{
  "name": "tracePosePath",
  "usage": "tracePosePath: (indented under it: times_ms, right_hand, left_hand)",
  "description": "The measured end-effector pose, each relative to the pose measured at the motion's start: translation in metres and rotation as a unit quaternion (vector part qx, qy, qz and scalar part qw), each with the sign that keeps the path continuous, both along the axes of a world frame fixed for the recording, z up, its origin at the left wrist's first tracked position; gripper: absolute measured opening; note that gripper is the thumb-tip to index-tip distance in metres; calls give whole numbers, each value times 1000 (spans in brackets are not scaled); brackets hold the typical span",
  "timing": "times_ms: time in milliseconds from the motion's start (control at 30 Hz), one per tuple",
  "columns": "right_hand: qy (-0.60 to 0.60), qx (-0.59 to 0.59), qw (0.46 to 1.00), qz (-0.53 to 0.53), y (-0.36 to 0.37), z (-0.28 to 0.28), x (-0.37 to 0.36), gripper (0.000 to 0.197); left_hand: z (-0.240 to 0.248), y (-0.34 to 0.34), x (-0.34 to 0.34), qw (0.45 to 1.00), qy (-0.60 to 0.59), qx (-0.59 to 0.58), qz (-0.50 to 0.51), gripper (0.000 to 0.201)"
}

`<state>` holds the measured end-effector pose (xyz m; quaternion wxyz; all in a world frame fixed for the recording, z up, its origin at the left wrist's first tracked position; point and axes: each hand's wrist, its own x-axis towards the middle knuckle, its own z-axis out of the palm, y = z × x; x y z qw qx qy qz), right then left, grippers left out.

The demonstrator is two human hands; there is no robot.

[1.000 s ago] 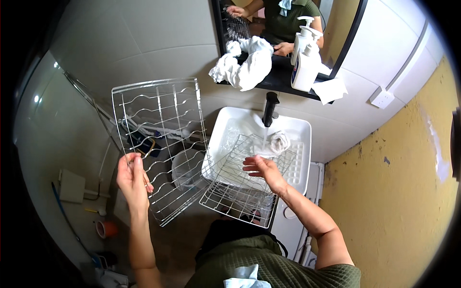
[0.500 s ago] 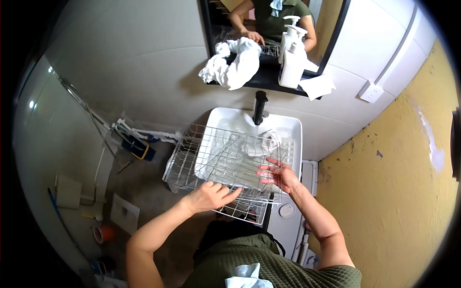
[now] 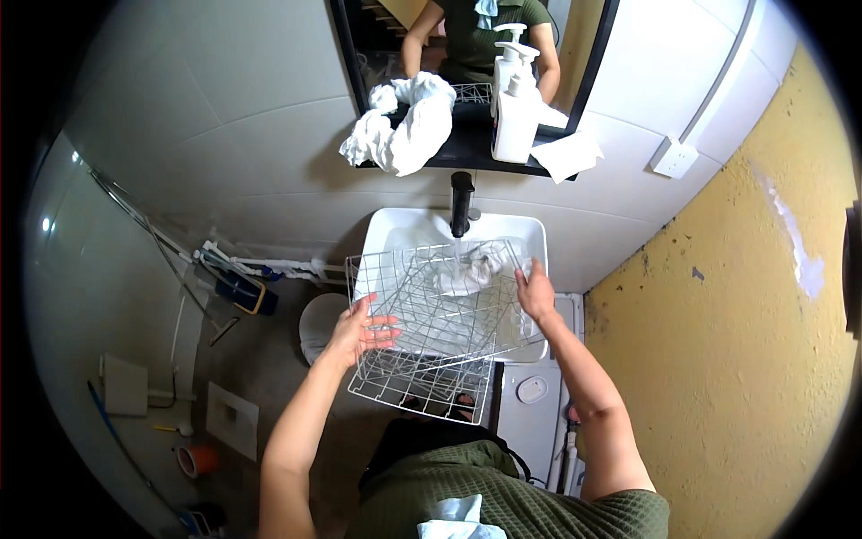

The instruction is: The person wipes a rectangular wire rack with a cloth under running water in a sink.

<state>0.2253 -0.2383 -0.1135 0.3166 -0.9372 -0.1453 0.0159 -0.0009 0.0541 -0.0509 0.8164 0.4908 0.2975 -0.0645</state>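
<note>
A wire rack (image 3: pixel 422 328) of thin metal bars lies over the white sink (image 3: pixel 377 220), its near part reaching past the front rim. My right hand (image 3: pixel 536 295) is closed on the rack's right edge. At its left side my left hand (image 3: pixel 359 334) has its fingers stretched out against the wires, not wrapped round them. A wet white cloth (image 3: pixel 485 269) sits at the back of the basin, partly behind the wires. Above it stands a black faucet (image 3: pixel 461 202), with what looks like water falling from it.
A black shelf (image 3: pixel 467 157) under the mirror holds a crumpled white cloth (image 3: pixel 409 126) and white pump bottles (image 3: pixel 516 121). Left on the floor are a round white bin (image 3: pixel 321 319), a dark blue bucket (image 3: pixel 244 292) and a squat toilet (image 3: pixel 232 409). A yellow wall (image 3: pixel 718 359) rises at right.
The rack has turned and shifted over the sink. My left hand has moved up and left, its fingers spreading; my right hand has closed on the right edge. The view has shifted slightly.
</note>
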Motion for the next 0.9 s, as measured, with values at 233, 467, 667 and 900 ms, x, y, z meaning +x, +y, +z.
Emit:
tracePosePath:
  times_ms: [233,467,667,900]
  right_hand:
    - [-66,-81,994,34,65,-35,-1,74]
    - [24,-215,972,96,140,-22,-28,81]
    - [-89,-85,948,292,184,1,-93,62]
    - [-55,-104,908,402,114,13,-33,59]
  left_hand:
    - [-20,-16,24,1000,3,-27,14,56]
    - [-28,-20,40,1000,-16,-20,3,56]
    - [-43,-11,50,998,-7,-19,62,60]
    - [-26,-21,57,999,-25,-9,29,57]
